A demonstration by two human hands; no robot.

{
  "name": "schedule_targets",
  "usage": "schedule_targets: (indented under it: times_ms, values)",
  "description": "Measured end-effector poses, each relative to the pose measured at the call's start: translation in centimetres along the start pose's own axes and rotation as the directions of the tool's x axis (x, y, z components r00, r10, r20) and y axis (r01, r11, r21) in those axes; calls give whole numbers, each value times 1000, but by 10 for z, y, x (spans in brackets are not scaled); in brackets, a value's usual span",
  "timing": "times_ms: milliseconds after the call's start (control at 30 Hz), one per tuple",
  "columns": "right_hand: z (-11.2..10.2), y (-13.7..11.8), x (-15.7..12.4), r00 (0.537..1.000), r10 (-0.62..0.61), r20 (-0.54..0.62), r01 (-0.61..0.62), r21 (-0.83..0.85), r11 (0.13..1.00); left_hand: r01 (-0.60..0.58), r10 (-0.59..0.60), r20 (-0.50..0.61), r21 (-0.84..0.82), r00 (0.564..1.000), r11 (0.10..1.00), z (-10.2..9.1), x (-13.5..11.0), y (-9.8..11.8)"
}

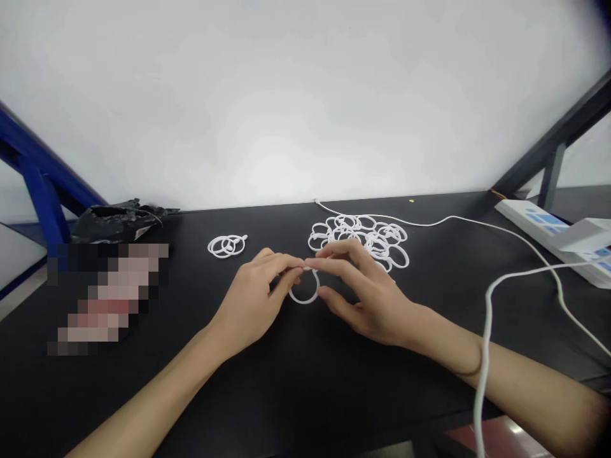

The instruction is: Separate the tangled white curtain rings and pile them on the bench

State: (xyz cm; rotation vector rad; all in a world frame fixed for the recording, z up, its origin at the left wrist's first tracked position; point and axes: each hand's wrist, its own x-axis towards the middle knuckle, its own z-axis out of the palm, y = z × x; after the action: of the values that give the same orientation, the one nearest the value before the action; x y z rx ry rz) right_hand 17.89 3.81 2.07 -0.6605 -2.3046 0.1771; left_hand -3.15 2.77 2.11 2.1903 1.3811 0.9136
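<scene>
Nearest the camera, both forearms come in from the bottom corners of the frame and lie low over the black surface [305, 388], which likely steadies the fine finger work ahead of them. A thick white cable [487, 331] rises from the bottom edge and crosses over the right wrist, where a thin dark band [473, 366] sits.

At the centre of the frame the left hand [251, 296] and the right hand [370, 296] meet fingertip to fingertip. Each is closed in a pinch on the top of a single white ring [303, 302]. The rest of the loop shows below the fingertips, between the two hands, and it seems to lie on or just over the surface. The two pinches sit side by side on one short stretch of the ring, so both hands act on the same spot.

To the left a blurred patch [107, 299] hides whatever lies there.

Just behind the right hand is a loose pile of rings [367, 238], within easy reach of it. A small cluster of rings [228, 245] lies apart, behind the left hand, kept well clear of the pile.

Further back, a crumpled black bag [117, 219] sits at the upper left of the surface, and a white power strip [548, 232] at the right edge. A thin cord [429, 222] trails along the back. Beyond is a plain white wall [305, 95].
</scene>
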Motion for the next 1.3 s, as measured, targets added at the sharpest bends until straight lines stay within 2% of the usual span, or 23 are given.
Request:
schedule_targets:
  times_ms: [100,233,300,467,700,833,967,1067,1167,1300]
  values:
    - [-2,5,2,994,68,84,-81,157,984,-48,50,28,-43,998,998,2,0,-1]
    - [-5,8,3,974,152,168,-192,258,947,31,-27,35,-124,999,992,4,1,-1]
    - [-7,7,3,969,158,190,-207,272,940,58,-54,28,-146,998,988,4,1,0]
    - [-7,6,1,978,161,132,-190,248,950,44,-41,29,-124,999,991,1,-1,3]
    - [-3,9,1,975,219,45,-223,171,960,-183,182,19,97,983,978,4,-1,1]
    - [-2,9,2,976,216,32,-218,163,962,-199,195,48,123,980,972,7,-2,-3]
    - [-4,8,2,979,198,54,-204,175,963,-145,144,125,-5,982,989,4,-2,1]
    - [-6,7,2,982,169,79,-181,180,967,-20,52,201,-156,978,987,-1,-2,8]
    - [-7,6,2,992,114,59,-123,172,977,129,-32,276,-343,961,931,-5,-1,12]
    - [-5,4,2,999,27,-17,-24,148,989,234,-43,347,-531,937,815,-6,0,10]
